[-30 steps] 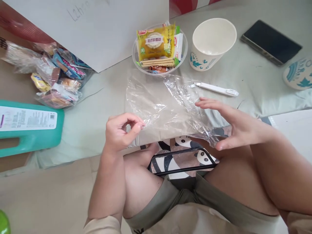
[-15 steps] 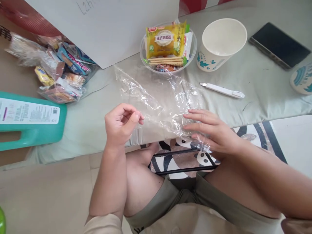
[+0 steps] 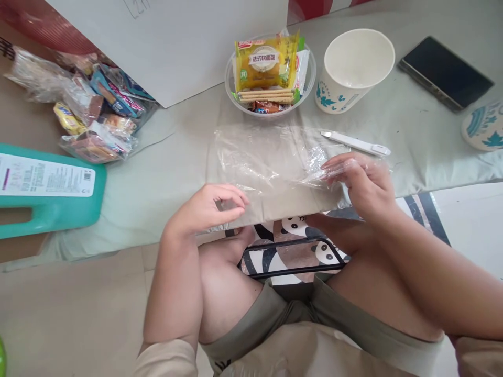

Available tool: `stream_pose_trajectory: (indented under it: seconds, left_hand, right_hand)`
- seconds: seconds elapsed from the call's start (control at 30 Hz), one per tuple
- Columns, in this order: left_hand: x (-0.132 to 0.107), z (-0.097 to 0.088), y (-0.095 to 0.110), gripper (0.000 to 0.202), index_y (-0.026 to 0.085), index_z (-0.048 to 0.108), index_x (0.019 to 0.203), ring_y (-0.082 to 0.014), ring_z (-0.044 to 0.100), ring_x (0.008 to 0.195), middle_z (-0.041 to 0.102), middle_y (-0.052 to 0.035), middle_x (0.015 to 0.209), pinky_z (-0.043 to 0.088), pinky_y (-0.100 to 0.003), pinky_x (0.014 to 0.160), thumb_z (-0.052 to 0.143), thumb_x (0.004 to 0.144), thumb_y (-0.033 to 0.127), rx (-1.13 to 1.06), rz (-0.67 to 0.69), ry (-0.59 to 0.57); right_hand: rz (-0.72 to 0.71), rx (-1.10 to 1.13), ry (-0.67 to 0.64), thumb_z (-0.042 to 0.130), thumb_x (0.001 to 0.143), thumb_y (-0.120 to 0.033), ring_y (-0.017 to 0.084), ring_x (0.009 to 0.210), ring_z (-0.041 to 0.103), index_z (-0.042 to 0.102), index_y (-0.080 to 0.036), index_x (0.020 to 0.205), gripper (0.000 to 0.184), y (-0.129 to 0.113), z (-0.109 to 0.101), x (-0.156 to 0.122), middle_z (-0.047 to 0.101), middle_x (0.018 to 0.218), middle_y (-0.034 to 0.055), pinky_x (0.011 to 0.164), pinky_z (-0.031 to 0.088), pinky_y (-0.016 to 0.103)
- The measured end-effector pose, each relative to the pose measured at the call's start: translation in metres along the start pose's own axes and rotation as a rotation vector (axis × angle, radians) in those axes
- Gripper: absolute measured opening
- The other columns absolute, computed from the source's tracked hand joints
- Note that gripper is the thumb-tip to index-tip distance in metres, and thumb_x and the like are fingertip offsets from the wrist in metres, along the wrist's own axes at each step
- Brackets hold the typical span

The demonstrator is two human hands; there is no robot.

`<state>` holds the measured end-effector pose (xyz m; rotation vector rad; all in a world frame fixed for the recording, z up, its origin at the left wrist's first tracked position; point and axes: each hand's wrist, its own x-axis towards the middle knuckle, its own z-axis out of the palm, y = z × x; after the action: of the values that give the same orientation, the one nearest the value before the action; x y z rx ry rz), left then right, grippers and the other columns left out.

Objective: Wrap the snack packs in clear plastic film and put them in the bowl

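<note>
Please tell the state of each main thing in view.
Left hand: open, loosely curled
Right hand: closed on plastic film
Plastic film: wrinkled, partly spread
Bowl: filled with packaged snacks
Paper cup beside it: upright, uncovered
Phone: screen dark
White tool: lying flat
Teal jug: cap unseen

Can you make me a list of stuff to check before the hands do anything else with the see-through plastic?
1. Right-hand grip holding the plastic: ok, fingers pinch a bunched part.
2. Left-hand grip holding it: cannot tell; thumb and fingertips look slightly apart, and touch is unclear.
3. Plastic smooth: not ok, it's wrinkled.
4. White cutter well away from the right hand: not ok, it's close by.
5. Snack bowl upright: ok.
6. Paper cup beside it upright: ok.
</note>
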<state>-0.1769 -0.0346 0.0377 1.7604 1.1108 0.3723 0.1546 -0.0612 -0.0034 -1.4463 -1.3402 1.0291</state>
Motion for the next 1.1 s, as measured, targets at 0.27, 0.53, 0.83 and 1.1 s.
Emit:
stream_pose_trajectory:
  seconds: [0.27,0.53,0.83,1.1]
  left_hand:
    - [0.027,0.02,-0.012,0.029,0.022,0.063,0.072,-0.0186,0.077,0.081,0.077,-0.0006,0.073,0.063,-0.035,0.087,0.077,0.08,0.045,-0.637,0.1,0.626]
    - [0.042,0.026,-0.013,0.054,0.021,0.057,0.067,-0.0067,0.048,0.037,0.059,0.003,0.052,0.03,-0.02,0.032,0.082,0.073,0.069,-0.637,-0.135,0.745]
    - [0.041,0.025,-0.022,0.055,0.02,0.065,0.068,-0.0164,0.073,0.071,0.071,-0.0023,0.066,0.063,-0.031,0.074,0.085,0.068,0.071,-0.511,-0.028,0.606]
    - [0.05,0.037,-0.006,0.065,0.024,0.056,0.066,-0.0094,0.045,0.029,0.053,0.0047,0.041,0.027,-0.023,0.029,0.073,0.069,0.086,-0.546,-0.024,0.826]
  right_hand:
    - [-0.155,-0.182,0.158,0.06,0.097,-0.06,0.011,0.053,0.048,0.067,-0.024,0.08,0.041,0.003,0.002,0.01,0.061,0.066,-0.0009,0.054,0.04,0.03]
    - [-0.052,-0.114,0.234,0.057,0.099,-0.06,0.015,0.055,0.05,0.062,-0.025,0.074,0.043,-0.006,0.005,0.009,0.058,0.061,-0.0006,0.056,0.041,0.033]
    - [0.002,0.063,0.267,0.05,0.099,-0.07,0.017,0.058,0.06,0.059,-0.027,0.079,0.048,0.007,0.005,0.015,0.061,0.064,-0.0004,0.058,0.051,0.034]
    - [0.074,-0.021,0.211,0.05,0.096,-0.076,0.012,0.037,0.035,0.052,-0.027,0.072,0.054,-0.007,0.01,0.019,0.046,0.046,-0.0047,0.04,0.029,0.031]
